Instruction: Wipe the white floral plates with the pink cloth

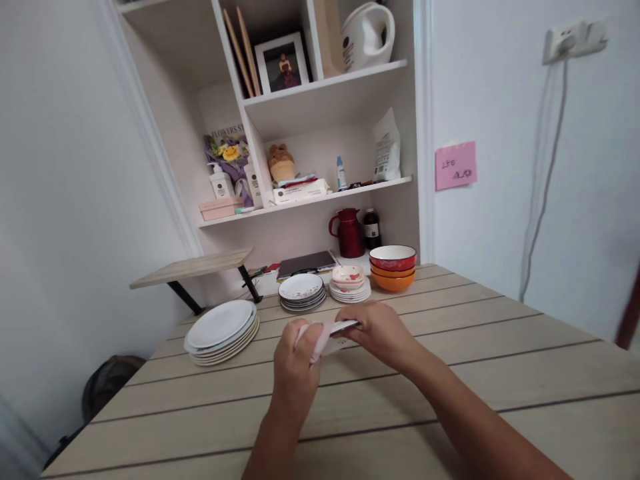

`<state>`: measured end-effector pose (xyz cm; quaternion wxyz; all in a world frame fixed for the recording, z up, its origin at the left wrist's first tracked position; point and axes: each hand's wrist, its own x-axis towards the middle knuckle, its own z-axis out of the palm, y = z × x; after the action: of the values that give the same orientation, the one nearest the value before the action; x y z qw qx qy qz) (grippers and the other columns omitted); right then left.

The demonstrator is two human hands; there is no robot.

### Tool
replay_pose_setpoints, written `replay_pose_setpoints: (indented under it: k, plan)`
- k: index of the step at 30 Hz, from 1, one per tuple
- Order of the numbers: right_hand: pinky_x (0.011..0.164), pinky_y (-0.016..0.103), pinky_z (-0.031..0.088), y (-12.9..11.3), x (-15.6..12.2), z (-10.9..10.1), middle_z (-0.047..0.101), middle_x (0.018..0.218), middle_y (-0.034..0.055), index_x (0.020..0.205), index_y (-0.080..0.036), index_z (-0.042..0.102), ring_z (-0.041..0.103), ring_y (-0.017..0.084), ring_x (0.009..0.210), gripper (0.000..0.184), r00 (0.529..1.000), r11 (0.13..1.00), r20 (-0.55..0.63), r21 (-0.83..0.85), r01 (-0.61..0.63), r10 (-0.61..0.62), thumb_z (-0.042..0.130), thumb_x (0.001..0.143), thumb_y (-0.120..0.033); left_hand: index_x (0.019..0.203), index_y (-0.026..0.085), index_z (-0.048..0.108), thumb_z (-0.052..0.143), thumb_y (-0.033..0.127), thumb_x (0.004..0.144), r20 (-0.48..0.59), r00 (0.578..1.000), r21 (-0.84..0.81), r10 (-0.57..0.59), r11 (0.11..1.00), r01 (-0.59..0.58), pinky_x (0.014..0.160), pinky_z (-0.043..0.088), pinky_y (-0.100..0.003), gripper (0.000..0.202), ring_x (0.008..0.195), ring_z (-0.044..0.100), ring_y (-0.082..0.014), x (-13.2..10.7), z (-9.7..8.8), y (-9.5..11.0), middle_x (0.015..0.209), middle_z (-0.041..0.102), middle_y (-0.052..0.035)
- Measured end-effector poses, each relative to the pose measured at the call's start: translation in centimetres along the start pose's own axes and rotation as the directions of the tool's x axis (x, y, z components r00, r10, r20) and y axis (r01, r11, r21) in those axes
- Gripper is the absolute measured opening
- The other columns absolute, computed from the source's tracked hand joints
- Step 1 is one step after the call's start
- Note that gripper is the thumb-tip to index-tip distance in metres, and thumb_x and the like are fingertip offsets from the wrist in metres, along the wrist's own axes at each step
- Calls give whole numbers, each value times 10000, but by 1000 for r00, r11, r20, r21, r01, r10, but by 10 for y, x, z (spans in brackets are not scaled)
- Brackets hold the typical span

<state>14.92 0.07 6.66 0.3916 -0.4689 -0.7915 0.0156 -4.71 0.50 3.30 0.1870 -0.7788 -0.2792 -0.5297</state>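
Above the middle of the table, my right hand (379,331) grips the dark-edged rim of a small white plate (344,327), which is tilted nearly edge-on to me. My left hand (295,363) is closed around a pale pink cloth (323,341) pressed against the plate's left side. Much of the plate is hidden by the cloth and fingers. Just beyond my hands stand a stack of dark-rimmed patterned plates (301,288) and a stack of small white plates (367,293) topped by little pink-white dishes (348,275).
Large white plates (220,325) are stacked at the left. Red and orange bowls (393,281) stand nested at the back right, near a red jug (350,235) and a dark bottle (371,230). A small raised wooden shelf (193,267) stands at the table's back left.
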Motion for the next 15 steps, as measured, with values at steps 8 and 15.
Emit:
replay_pose_setpoints:
  k: [8, 15]
  plan:
    - [590, 245, 437, -9, 4, 3, 712, 751, 3, 804, -199, 732, 612, 162, 687, 199, 970, 763, -84, 634, -126, 230, 642, 772, -373, 859, 196, 608, 668, 401, 756, -39, 825, -244, -563, 806, 538, 719, 467, -268, 238, 758, 571, -159, 7, -7, -16, 791, 595, -9]
    - [706, 339, 547, -18, 5, 15, 749, 882, 79, 1022, -141, 689, 684, 240, 797, 452, 818, 218, -25, 968, -124, 574, 765, 656, -394, 934, 186, 596, 640, 492, 755, 108, 565, -504, -818, 444, 741, 683, 481, -234, 357, 759, 606, -145, 2, 9, -6, 833, 660, -16]
